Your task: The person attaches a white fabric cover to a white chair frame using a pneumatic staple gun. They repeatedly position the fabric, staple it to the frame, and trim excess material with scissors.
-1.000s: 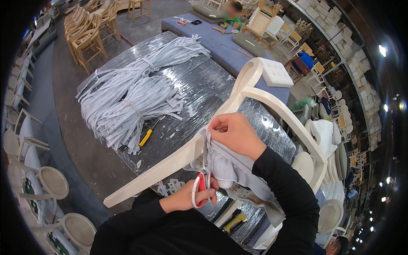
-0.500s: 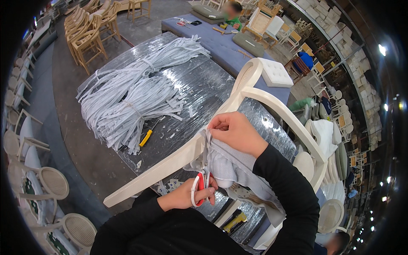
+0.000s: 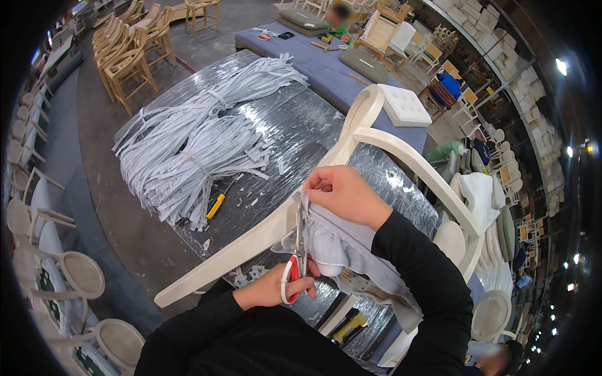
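Observation:
My left hand (image 3: 268,287) is closed around red and white scissors (image 3: 291,271), whose blades point up along the edge of a grey fabric piece (image 3: 338,235). Pinched between the fingertips of my right hand (image 3: 346,193) is the upper corner of that fabric, beside the blade tips. The cloth hangs loosely against a cream chair frame (image 3: 222,262) lying on its side. One long leg of the frame reaches down to the left, while a curved arm (image 3: 420,166) bends away to the right. Folds of cloth partly hide the seat's underside.
Bundles of pale strips (image 3: 182,144) lie on the plastic-wrapped table (image 3: 295,119), with a yellow-handled tool (image 3: 216,206) and scraps beside them. A yellow and black tool (image 3: 350,327) rests below the frame. Behind are a blue padded table (image 3: 313,66), a white tufted cushion (image 3: 404,105) and a person (image 3: 339,25).
The scissors have shifted slightly left at the fabric edge, their blades looking a little more apart. My right hand keeps its pinch on the fabric.

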Available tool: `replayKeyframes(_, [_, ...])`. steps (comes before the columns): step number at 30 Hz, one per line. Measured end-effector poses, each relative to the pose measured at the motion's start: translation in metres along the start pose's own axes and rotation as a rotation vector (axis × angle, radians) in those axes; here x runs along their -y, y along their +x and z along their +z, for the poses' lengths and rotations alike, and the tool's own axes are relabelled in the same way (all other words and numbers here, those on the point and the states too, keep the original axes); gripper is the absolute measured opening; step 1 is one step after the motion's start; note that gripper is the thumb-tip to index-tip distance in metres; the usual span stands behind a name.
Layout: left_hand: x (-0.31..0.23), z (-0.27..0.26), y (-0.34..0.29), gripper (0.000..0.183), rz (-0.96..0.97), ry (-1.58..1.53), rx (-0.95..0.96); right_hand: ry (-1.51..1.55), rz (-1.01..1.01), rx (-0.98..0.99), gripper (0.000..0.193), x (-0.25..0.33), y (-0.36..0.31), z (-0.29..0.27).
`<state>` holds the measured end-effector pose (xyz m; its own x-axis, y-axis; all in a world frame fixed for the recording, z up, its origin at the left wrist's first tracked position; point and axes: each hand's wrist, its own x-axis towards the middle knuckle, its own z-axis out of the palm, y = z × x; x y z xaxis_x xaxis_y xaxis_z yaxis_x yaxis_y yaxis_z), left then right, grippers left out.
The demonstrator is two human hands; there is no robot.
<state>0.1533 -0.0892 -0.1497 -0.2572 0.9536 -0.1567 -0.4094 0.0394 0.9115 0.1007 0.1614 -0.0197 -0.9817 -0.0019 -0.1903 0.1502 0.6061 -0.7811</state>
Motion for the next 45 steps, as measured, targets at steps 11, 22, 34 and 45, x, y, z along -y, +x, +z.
replayKeyframes(11, [-0.002,0.001,-0.001,0.022,0.096,0.128,-0.102,-0.045,-0.041,-0.001,0.021,0.002,0.002,0.002])
replayKeyframes(22, [-0.097,-0.033,0.043,0.036,0.616,0.83,-0.943,-0.146,-0.079,-0.066,0.023,0.007,-0.005,0.004])
replayKeyframes(34, [-0.104,-0.027,0.039,0.027,0.308,0.533,-0.906,-0.369,-0.26,-0.136,0.021,0.013,-0.026,0.018])
replayKeyframes(45, [-0.095,-0.032,0.038,0.034,0.29,0.578,-0.905,-0.363,-0.28,-0.195,0.019,0.007,-0.017,0.019])
